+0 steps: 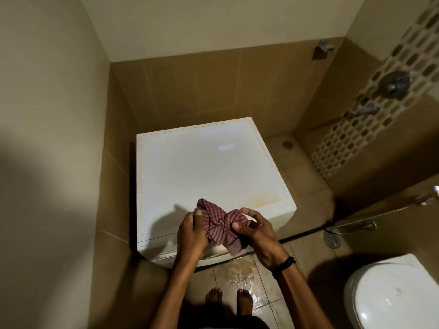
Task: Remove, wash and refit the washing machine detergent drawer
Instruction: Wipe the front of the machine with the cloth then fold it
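Two grips hold a checked cloth [218,224] over the front edge of the washing machine [202,167].
The left grip [191,233] has its fingers curled round one end of the red checked cloth. The right grip [259,236], with a black band [283,265] on the wrist, pinches the other end between thumb and fingers. The cloth is crumpled between them, and one corner hangs down below. The white washing machine stands directly under and beyond the grips, with a faint yellowish stain on its flat top just beyond the right grip. I cannot make out the detergent drawer, because the grips and the cloth cover the machine's front. Below the grips, nearer to the person, is a wet patch [242,274] on the tiled floor, just beside two bare feet [244,300]. Right of the right grip lies a round floor drain [331,239], and further right and lower stands a white toilet [392,295].
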